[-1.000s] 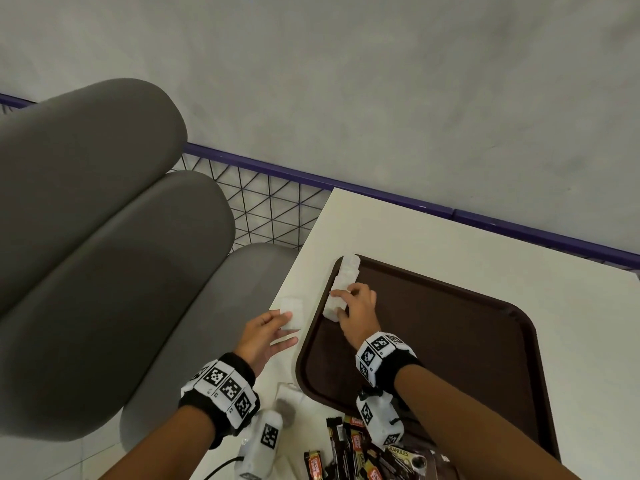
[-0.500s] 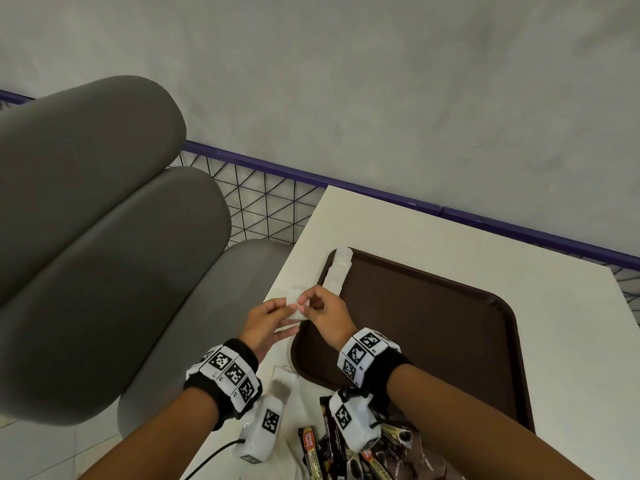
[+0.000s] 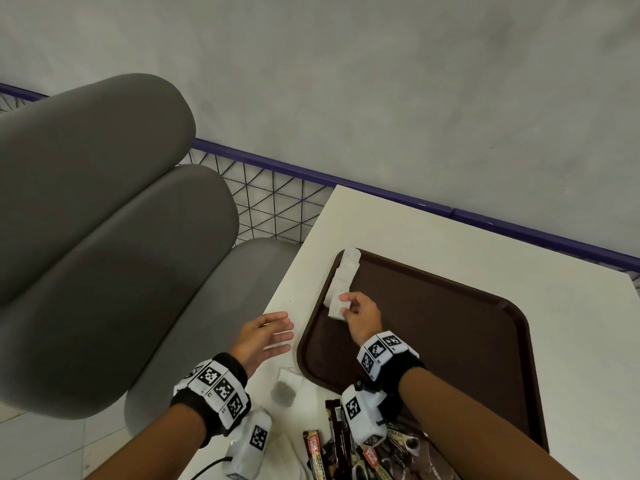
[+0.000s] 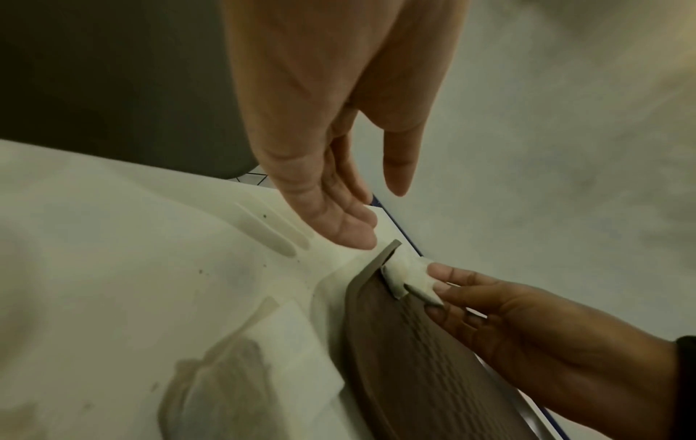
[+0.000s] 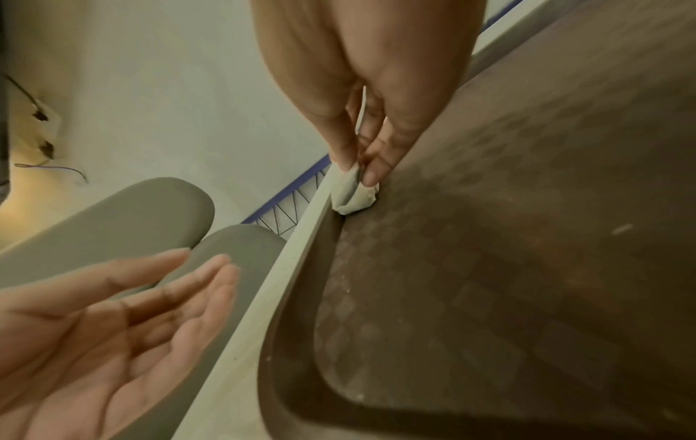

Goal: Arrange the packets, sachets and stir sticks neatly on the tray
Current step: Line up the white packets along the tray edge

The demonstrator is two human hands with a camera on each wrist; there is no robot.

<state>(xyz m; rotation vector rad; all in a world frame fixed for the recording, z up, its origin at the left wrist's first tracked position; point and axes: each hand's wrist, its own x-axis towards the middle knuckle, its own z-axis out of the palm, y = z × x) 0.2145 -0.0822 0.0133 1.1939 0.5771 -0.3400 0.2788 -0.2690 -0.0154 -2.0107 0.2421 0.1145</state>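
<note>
White sachet (image 3: 335, 309): pinched in right hand (image 3: 362, 317) at near end of sachet row (image 3: 346, 271) along tray (image 3: 450, 341) left rim, likely to extend the line. Left hand (image 3: 263, 339): fingers straight, empty, over table (image 3: 398, 233) left edge. Coffee packets (image 3: 322, 455): heaped at near edge, unsorted.

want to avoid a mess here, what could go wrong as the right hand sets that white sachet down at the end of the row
The row of white sachets lies right along the rim of the brown tray, so a nudge from the right hand, which pinches the nearest white sachet, might tip some onto the table. The left hand hovers open, steadying nothing. The right wrist hangs over the loose stick packets, which it could drag.
</note>
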